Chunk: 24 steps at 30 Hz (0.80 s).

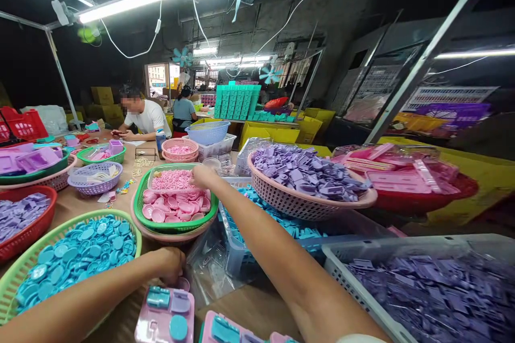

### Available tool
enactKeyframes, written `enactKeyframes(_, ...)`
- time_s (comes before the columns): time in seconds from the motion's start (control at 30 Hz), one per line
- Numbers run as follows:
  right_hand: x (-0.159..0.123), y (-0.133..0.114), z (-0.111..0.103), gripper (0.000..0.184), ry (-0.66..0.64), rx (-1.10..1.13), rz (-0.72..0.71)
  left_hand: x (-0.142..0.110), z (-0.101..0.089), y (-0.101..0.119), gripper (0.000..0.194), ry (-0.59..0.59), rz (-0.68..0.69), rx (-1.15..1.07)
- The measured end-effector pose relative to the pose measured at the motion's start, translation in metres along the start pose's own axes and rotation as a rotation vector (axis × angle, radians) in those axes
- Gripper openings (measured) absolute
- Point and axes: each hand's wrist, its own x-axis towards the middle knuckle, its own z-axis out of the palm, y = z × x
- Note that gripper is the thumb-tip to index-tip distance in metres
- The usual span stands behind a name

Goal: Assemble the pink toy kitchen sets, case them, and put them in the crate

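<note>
Grip of our right hand reached the right end of a clear tray of small pink pieces; its fingertips were hidden, so we could not tell whether it held any. Our left hand was curled, and a round pinkish piece showed partly beneath it; whether that grip held it, we could not tell. Just nearer us was a pink panel with blue and lilac parts, and beside it a second panel, cut off at the lower edge.

The tray sat in a green basket over pink dish-shaped pieces. Our left forearm crossed a lime basket of blue discs, while our right forearm hid part of a clear bin of blue pieces.

Beyond it, a pink basket was heaped with lilac pieces; a whitish crate held purple pieces. Clear plastic lay between our arms on the brown counter. Farther off sat a person in a white shirt, near a blue bottle.
</note>
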Motion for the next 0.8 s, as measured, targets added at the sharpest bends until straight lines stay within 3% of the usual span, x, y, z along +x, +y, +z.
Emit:
enactKeyframes(0.13,-0.007,0.004,-0.007,0.035,0.092,0.094,0.052,-0.017,-0.019,0.004,0.009,-0.049,-0.107,-0.133)
enactKeyframes(0.33,-0.032,-0.003,-0.016,0.020,0.265,0.300,0.052,-0.057,-0.053,0.020,0.014,0.189,-0.135,-0.473)
enactKeyframes(0.5,-0.064,-0.012,-0.048,0.021,0.386,0.485,0.045,-0.109,-0.067,0.055,0.020,0.322,-0.071,-0.654)
enactKeyframes(0.57,-0.103,-0.007,-0.063,0.023,0.389,0.552,0.006,-0.135,-0.063,0.073,0.020,0.309,-0.014,-0.644)
enactKeyframes(0.63,-0.167,0.005,-0.068,0.026,0.336,0.627,-0.075,-0.159,-0.050,0.091,0.021,0.240,0.043,-0.606)
enactKeyframes(0.67,-0.206,0.013,-0.065,0.028,0.277,0.696,-0.182,-0.168,-0.040,0.098,0.020,0.197,0.063,-0.580)
enactKeyframes(0.73,-0.288,0.026,-0.047,0.031,0.076,0.767,-0.272,-0.178,-0.016,0.109,0.018,0.118,0.091,-0.520)
enactKeyframes(0.8,-0.362,0.032,-0.015,0.030,-0.133,0.798,-0.198,-0.178,0.011,0.117,0.014,0.055,0.101,-0.455)
